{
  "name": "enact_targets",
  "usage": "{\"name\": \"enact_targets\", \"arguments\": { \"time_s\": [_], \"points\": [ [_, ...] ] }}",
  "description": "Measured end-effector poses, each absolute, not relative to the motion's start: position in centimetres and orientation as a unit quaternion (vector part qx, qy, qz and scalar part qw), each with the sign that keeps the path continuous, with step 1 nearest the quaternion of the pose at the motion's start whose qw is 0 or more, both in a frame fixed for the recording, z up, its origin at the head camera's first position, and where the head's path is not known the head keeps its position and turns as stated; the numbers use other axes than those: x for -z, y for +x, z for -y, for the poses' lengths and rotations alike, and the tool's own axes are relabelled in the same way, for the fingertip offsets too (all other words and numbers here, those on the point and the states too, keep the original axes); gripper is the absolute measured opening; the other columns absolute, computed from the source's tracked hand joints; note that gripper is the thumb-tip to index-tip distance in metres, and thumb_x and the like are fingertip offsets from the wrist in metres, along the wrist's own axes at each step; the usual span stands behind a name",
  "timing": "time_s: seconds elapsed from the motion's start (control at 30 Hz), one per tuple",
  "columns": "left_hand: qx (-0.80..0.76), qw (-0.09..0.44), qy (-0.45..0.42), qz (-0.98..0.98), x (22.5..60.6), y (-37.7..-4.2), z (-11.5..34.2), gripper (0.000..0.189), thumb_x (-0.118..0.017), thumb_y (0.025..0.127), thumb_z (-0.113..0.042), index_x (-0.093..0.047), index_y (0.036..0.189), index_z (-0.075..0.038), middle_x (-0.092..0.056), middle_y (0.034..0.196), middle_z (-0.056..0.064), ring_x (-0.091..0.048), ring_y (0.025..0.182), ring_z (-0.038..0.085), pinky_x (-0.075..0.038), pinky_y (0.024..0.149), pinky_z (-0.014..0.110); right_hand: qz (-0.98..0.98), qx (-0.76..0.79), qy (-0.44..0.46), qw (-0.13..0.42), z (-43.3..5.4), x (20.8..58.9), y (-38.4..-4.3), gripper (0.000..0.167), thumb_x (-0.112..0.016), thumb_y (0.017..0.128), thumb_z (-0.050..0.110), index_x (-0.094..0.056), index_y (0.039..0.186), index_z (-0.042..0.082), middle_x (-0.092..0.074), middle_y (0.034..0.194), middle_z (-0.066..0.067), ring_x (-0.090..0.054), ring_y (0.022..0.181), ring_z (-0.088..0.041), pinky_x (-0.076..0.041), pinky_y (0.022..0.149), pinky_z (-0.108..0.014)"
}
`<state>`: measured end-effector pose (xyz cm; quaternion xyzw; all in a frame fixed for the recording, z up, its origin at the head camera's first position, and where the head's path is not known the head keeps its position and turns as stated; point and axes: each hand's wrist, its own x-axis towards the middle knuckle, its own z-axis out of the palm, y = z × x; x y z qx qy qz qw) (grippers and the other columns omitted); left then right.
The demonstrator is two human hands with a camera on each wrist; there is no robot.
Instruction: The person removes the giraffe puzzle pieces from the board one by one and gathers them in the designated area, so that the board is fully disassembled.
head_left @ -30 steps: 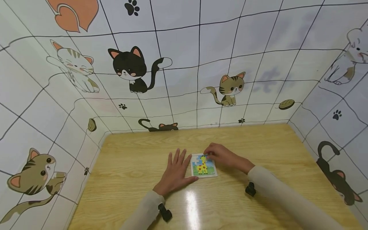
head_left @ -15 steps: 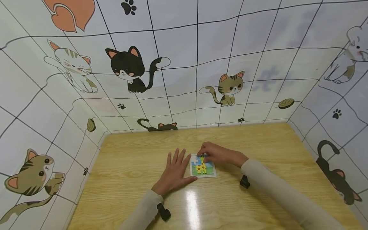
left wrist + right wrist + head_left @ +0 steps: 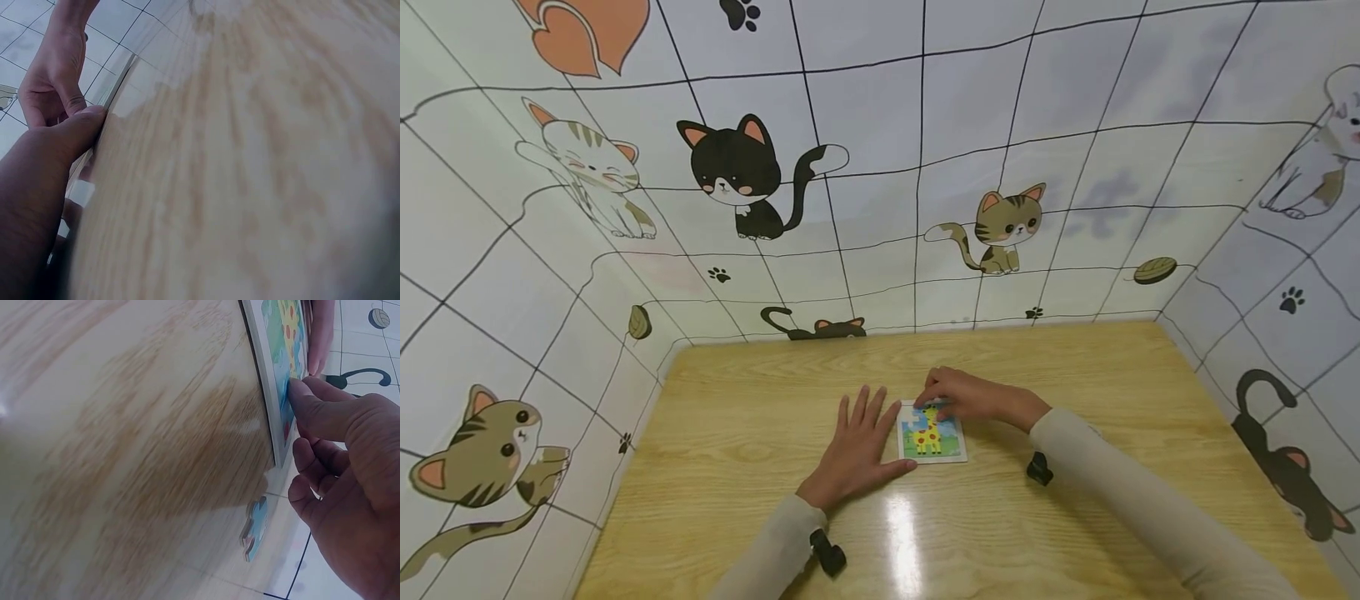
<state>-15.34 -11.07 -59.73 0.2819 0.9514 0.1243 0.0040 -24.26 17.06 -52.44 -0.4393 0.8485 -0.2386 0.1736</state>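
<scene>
A small jigsaw puzzle (image 3: 929,442) of a yellow giraffe lies in a white-bordered tray on the table. White backing shows at its upper left, where no piece lies. My left hand (image 3: 854,454) rests flat at the tray's left side, fingers spread, thumb along the lower left corner. At the upper edge my right hand (image 3: 972,395) bends over the picture, thumb and index finger at a puzzle piece (image 3: 931,411) around the giraffe's head, seemingly pinching it. The fingers partly hide that piece. In the right wrist view a loose blue puzzle piece (image 3: 255,528) lies off the tray.
The wooden table (image 3: 737,417) meets a wall (image 3: 880,208) behind and walls at both sides, printed with cats and grid lines. A bright light reflection (image 3: 902,542) shows on the tabletop in front of the tray. Small black cameras sit at both wrists.
My right hand has shifted left over the puzzle's upper edge, from its right corner to the area around the giraffe's head. My left hand stays in place by the tray.
</scene>
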Motion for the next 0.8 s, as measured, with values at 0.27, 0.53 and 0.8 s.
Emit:
{"name": "enact_targets", "arguments": {
  "time_s": [0.27,0.53,0.8],
  "points": [
    [-0.126,0.006,0.280,-0.952,59.8,-15.4,11.1,0.106,-0.043,0.099,-0.089,-0.027,0.177,-0.019,-0.010,0.185,0.013,0.001,0.171,0.040,-0.002,0.132,0.069,-0.849,0.232,-0.444,0.169,-16.9,52.4,-24.2,0.039,-0.083,0.098,0.006,-0.079,0.136,0.011,-0.063,0.118,-0.007,-0.057,0.105,-0.020,-0.050,0.092,-0.036],
    [-0.131,0.000,0.281,-0.951,59.7,-15.4,11.2,0.105,-0.046,0.099,-0.087,-0.029,0.177,-0.019,-0.012,0.185,0.014,-0.001,0.171,0.041,-0.002,0.132,0.070,-0.852,0.217,-0.446,0.166,-16.3,51.9,-24.0,0.035,-0.081,0.098,0.002,-0.077,0.131,0.013,-0.063,0.118,-0.007,-0.056,0.106,-0.020,-0.050,0.093,-0.041],
    [-0.127,0.013,0.276,-0.952,59.9,-15.5,11.1,0.106,-0.042,0.098,-0.090,-0.026,0.177,-0.021,-0.008,0.186,0.011,0.004,0.171,0.038,0.001,0.133,0.067,-0.855,0.210,-0.445,0.164,-16.0,51.7,-23.9,0.033,-0.082,0.098,0.002,-0.074,0.128,0.012,-0.065,0.122,-0.006,-0.060,0.112,-0.023,-0.053,0.100,-0.048]
  ]
}}
